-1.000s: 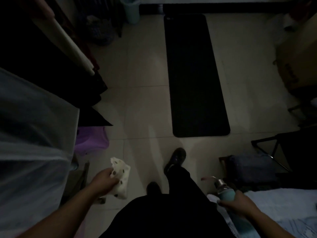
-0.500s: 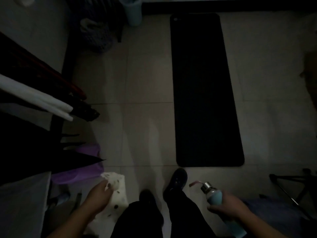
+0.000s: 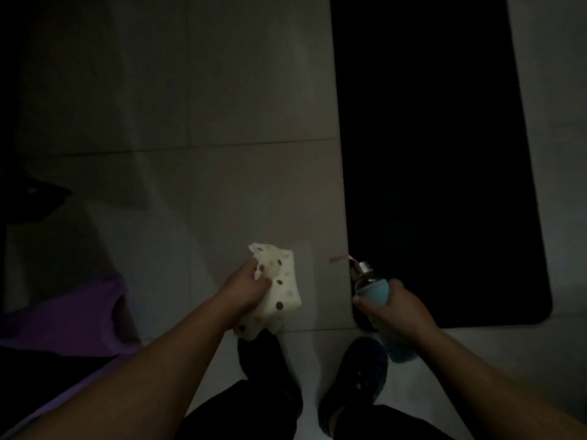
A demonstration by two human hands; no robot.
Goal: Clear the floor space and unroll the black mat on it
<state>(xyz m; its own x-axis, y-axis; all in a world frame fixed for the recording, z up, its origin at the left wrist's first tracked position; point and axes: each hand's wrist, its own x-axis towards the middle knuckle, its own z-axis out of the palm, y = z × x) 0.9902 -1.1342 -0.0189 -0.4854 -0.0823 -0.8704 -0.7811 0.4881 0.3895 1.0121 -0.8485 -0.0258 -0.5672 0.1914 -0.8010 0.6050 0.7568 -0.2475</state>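
The black mat [image 3: 435, 154] is seen lying flat and fully unrolled on the pale tiled floor [image 3: 222, 90], so the unrolling is judged done. What remains is probably the setting down of the two carried items. A spotted white cloth [image 3: 279, 293] is gripped in the curled fingers of the left hand [image 3: 247, 290], just left of the mat's near corner. A blue bottle with a metal cap [image 3: 374, 293] is clasped by the fingers and thumb of the right hand [image 3: 397, 309], over that same corner. To finish well, the bottle is best kept upright and placed beside the mat, not on it, and the cloth laid where it cannot be stepped on. Dark shoes [image 3: 355, 376] are planted just short of the mat's near edge. The room is dim. A purple object [image 3: 63, 319] is made out well to the left of the mat; what it is cannot be told.
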